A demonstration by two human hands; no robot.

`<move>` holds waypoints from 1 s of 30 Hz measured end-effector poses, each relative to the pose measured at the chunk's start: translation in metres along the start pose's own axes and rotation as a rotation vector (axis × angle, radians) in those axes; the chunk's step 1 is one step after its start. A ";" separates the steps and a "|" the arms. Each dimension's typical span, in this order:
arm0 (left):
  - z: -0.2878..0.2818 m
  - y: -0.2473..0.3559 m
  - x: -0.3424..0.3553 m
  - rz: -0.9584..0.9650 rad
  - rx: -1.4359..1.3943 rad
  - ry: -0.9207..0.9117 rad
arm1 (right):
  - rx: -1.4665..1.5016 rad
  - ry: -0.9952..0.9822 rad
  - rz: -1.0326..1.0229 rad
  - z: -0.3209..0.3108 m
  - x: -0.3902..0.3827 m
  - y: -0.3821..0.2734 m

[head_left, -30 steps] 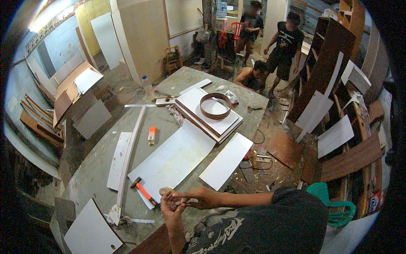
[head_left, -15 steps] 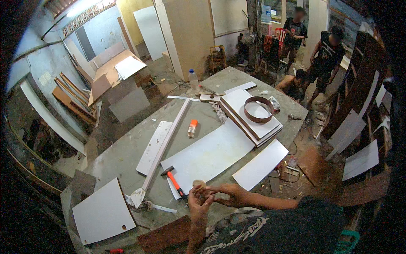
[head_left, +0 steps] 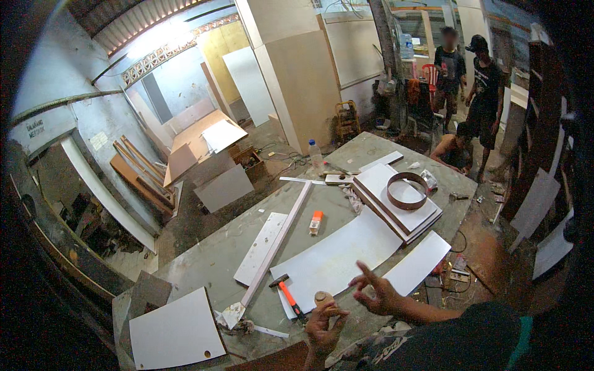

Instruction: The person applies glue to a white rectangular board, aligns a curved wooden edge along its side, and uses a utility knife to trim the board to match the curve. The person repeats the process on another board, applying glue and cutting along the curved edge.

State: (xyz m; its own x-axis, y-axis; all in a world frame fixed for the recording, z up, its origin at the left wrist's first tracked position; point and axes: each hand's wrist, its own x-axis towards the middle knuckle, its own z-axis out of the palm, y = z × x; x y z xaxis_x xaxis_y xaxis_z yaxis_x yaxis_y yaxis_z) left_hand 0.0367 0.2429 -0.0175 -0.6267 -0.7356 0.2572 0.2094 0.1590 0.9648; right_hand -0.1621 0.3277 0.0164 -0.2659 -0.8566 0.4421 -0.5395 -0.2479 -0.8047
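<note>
Near the lower middle, my left hand (head_left: 325, 329) has its fingers closed on a small round tan object (head_left: 323, 298), which I cannot make out clearly. My right hand (head_left: 376, 292) is raised to the right of it, empty, with fingers apart. A hammer with an orange-black handle (head_left: 291, 297) lies left of both hands on a long white board (head_left: 337, 253). An orange-and-white carton (head_left: 316, 221) lies farther back. A brown ring (head_left: 407, 201) rests on stacked white boards (head_left: 426, 221).
The grey worktable (head_left: 179, 272) holds white strips, another board (head_left: 176, 328) and a bottle (head_left: 314, 154). Three co-workers are beyond it at right, two standing (head_left: 484, 99), one crouched (head_left: 451, 151). Leaning panels (head_left: 532, 204) line the right; a second table (head_left: 201, 133) stands back left.
My right hand has separated from my left hand and lifted, its fingers now apart. The left hand still holds the round object. The view has shifted, so the scene sits farther right and lower.
</note>
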 end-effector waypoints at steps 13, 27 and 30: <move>0.002 -0.009 -0.011 0.160 0.035 -0.042 | -0.086 0.312 -0.171 -0.015 0.001 -0.004; -0.010 -0.053 -0.013 0.266 -0.266 -0.104 | -0.158 0.702 -0.232 -0.050 0.034 -0.007; -0.012 -0.056 -0.015 0.220 -0.169 -0.095 | -0.020 0.625 -0.150 -0.042 0.035 -0.015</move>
State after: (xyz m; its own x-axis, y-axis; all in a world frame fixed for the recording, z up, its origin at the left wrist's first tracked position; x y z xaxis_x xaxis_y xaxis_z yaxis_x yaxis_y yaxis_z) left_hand 0.0434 0.2372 -0.0759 -0.6181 -0.6295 0.4708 0.4648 0.1904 0.8647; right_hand -0.1972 0.3200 0.0605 -0.5987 -0.3862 0.7017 -0.6201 -0.3311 -0.7113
